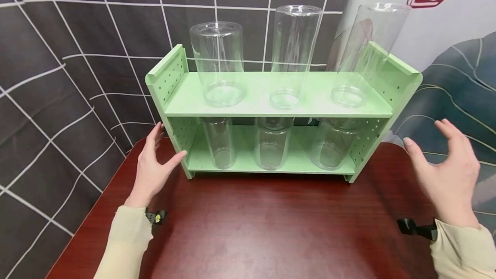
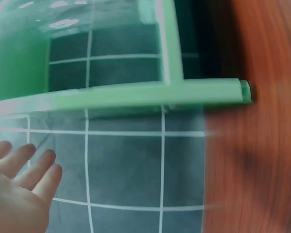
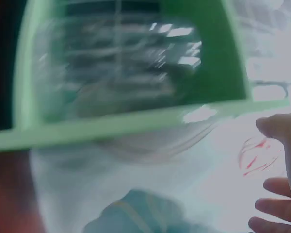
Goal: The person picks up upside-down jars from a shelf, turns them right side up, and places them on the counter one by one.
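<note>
A light green two-tier rack (image 1: 279, 115) stands on the table with clear cylindrical containers on both shelves. On the top shelf are a wide container (image 1: 217, 63), a tall slim one (image 1: 296, 55) and another tall one (image 1: 368, 55) at the right. Three more, a slim one (image 1: 221, 145), a middle one (image 1: 271, 147) and a wider one (image 1: 331, 147), occupy the lower shelf. My left hand (image 1: 152, 167) is beside the rack's left side panel, thumb and fingers spread. My right hand (image 1: 451, 167) is held apart from the right panel, thumb and fingers spread and holding nothing.
The dark red wooden table (image 1: 255, 227) extends in front of the rack. Behind and to the left hangs a dark cloth with a white grid (image 1: 116, 46). A pale patterned cloth (image 1: 457, 89) hangs on the right.
</note>
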A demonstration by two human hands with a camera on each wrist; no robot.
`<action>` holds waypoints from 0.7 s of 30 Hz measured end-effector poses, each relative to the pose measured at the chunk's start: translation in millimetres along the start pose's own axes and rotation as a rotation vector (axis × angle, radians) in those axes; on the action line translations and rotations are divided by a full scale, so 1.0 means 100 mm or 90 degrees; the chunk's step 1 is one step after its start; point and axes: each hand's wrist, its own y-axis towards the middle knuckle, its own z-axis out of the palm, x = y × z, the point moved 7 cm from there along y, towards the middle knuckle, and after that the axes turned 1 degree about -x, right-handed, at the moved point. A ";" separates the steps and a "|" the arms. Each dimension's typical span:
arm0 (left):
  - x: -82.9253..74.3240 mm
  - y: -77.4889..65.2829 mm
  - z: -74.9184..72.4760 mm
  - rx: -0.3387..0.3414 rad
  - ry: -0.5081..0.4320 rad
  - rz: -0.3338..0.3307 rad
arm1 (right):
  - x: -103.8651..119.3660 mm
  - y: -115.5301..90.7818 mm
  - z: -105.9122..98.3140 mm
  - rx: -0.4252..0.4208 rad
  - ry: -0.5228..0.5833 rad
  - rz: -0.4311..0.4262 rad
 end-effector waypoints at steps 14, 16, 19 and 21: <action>-0.09 0.03 0.11 -0.129 -0.113 0.002 | 0.88 0.17 -0.24 -0.070 0.202 -0.005; -0.10 0.03 0.11 -0.149 -0.117 0.001 | 0.97 0.21 -0.21 -0.059 0.236 0.012; -0.11 0.03 0.12 -0.177 -0.116 -0.004 | 1.08 0.27 -0.15 -0.045 0.260 0.038; -0.11 0.04 0.12 -0.195 -0.107 -0.008 | 1.13 0.31 -0.10 -0.031 0.269 0.044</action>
